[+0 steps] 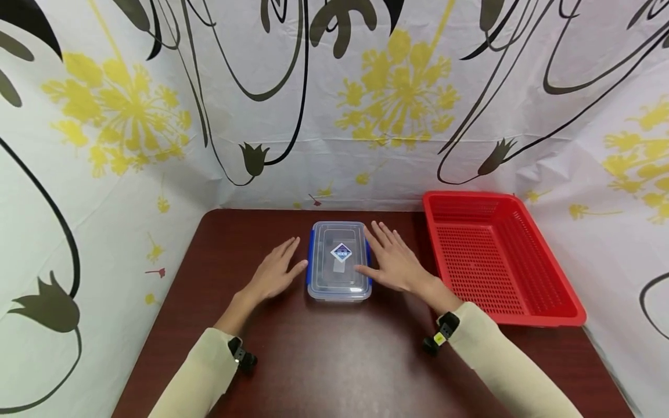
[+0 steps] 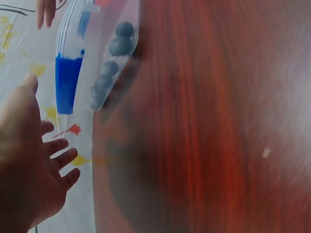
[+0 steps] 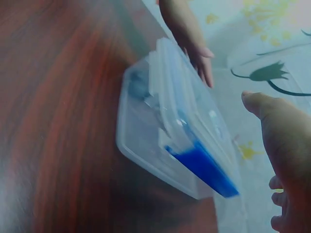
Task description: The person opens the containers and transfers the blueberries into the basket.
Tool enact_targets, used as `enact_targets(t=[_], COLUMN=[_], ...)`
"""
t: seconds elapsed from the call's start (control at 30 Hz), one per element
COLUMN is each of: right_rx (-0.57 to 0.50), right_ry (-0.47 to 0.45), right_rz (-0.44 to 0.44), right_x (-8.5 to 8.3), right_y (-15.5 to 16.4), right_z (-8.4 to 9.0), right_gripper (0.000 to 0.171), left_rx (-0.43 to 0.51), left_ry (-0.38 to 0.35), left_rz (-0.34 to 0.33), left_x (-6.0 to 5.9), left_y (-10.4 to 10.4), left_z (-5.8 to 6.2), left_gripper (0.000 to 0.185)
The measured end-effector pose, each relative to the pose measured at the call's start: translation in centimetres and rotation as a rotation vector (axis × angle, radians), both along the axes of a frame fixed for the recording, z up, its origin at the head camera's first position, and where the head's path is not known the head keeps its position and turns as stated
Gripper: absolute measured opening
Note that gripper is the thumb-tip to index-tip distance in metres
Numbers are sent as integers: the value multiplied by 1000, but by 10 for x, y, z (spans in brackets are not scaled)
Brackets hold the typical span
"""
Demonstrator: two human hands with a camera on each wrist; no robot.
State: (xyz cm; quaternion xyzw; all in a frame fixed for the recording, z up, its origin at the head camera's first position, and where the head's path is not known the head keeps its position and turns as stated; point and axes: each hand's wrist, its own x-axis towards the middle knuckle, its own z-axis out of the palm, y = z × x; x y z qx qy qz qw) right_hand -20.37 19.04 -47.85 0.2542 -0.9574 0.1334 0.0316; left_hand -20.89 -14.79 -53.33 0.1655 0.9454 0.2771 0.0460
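Clear plastic container (image 1: pixel 338 260) with blue side clips sits on the dark table (image 1: pixel 334 354) between both hands in the head view; the left hand (image 1: pixel 276 274) and right hand (image 1: pixel 393 261) lie flat, fingers straight, just beside it, grasping nothing. Left wrist view: left hand (image 2: pixel 29 170) spread, container (image 2: pixel 92 58) apart. Right wrist view: right hand (image 3: pixel 284 160) relaxed beside the container (image 3: pixel 180 150).

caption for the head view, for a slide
Two open hands, left and right, flank a clear lidded container beside a red basket.
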Motion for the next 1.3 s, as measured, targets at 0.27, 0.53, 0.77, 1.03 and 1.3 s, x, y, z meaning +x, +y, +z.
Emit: enact_targets(t=[0.27,0.53,0.77,1.03,1.3], right_rx=[-45,-75,-57,-49,-62], right_ry=[-27,-54,-26,-43,-26], right_rz=[23,-1,-3,-23,-36], right_x=[1,-2,-3,-1,-1], right_y=[-26,-43,-51,-58,-61], right_z=[-20,-31,-37,-45,-51], right_gripper=[98,98,99,98,96], left_rx=[156,332,408,465,476], left_ry=[-44,-59,-49,-66,-52], left_rz=[58,149,187,203,184], left_x=[9,17,19,19,20], left_y=[16,33,43,50,53], left_z=[-11,-18,-24,-28,-27], left_gripper=[74,64,60,59,56])
